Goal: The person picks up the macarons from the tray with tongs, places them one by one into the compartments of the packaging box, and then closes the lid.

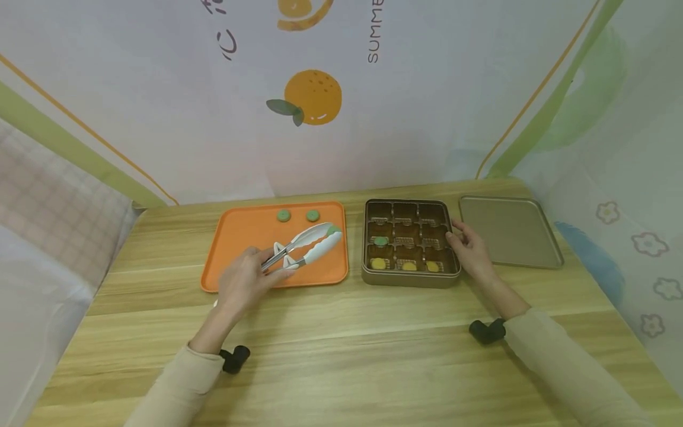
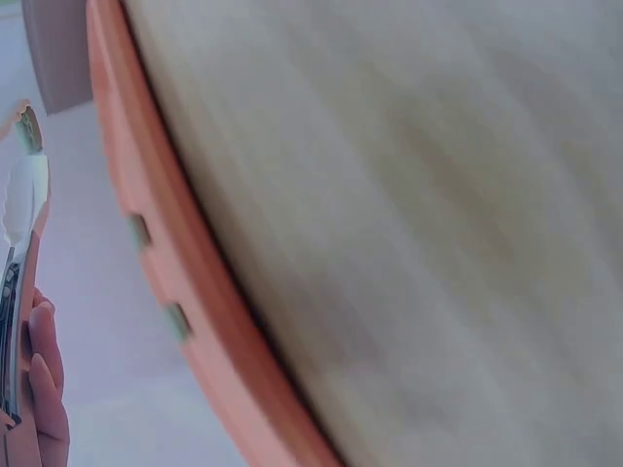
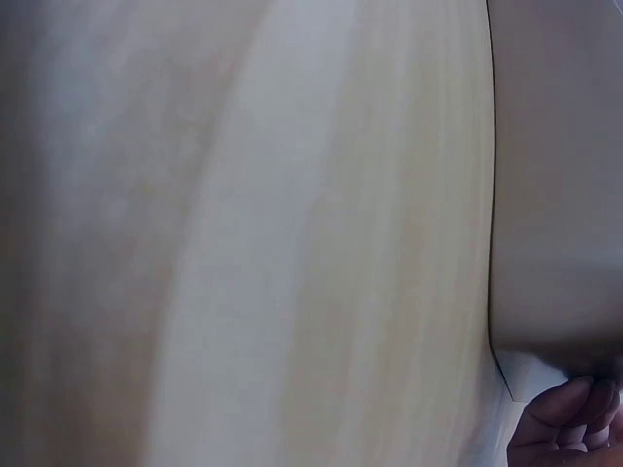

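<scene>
My left hand [image 1: 242,279] grips metal tongs [image 1: 322,249] with white tips, held over the right part of an orange tray [image 1: 235,237]. Between the tips sits a green round piece [image 1: 333,229], seen edge-on in the left wrist view. Two more green rounds [image 1: 283,216] lie near the tray's far edge. To the right stands a bronze tin box [image 1: 411,281] with a brown divided insert. Its front row holds three yellow rounds [image 1: 378,264], and the middle row's left compartment a green round [image 1: 380,241]. My right hand [image 1: 475,252] holds the box's right rim, thumb over the edge.
A flat bronze lid [image 1: 509,231] lies right of the box, close to the right forearm. Behind the wooden table [image 1: 341,356] hangs a white curtain [image 1: 213,148] with orange fruit prints. Black wrist mounts [image 1: 235,359] stick out beside both sleeves.
</scene>
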Tool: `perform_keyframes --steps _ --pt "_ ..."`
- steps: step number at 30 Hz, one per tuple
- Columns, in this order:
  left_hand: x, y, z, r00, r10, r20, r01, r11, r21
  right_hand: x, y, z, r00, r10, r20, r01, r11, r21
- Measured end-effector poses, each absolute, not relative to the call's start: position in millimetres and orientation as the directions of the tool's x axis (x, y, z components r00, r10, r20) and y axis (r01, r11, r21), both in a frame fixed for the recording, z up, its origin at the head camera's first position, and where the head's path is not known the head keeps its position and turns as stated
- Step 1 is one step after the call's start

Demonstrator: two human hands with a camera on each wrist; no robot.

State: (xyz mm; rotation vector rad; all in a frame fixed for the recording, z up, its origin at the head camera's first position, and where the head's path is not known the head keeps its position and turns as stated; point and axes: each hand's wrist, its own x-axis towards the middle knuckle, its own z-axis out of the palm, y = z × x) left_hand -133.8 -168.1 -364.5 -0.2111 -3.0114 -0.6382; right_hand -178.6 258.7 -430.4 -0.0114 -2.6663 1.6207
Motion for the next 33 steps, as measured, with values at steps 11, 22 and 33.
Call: perform_keyframes --steps 11,22,33 --pt "-149 -112 -352 -0.971 0.218 0.096 0.238 0.864 0.444 -180 259 -429 -1.0 0.008 0.005 -0.001 0.431 -0.902" --pt "-166 -69 -355 -0.954 0.291 0.079 0.297 0.861 0.412 -179 258 -431 -1.0 0.018 0.004 0.005 0.442 -0.897" --pt "-172 -51 -353 -0.946 0.322 0.044 0.313 0.868 0.386 -164 241 -398 -1.0 0.021 0.002 0.008 0.442 -0.897"
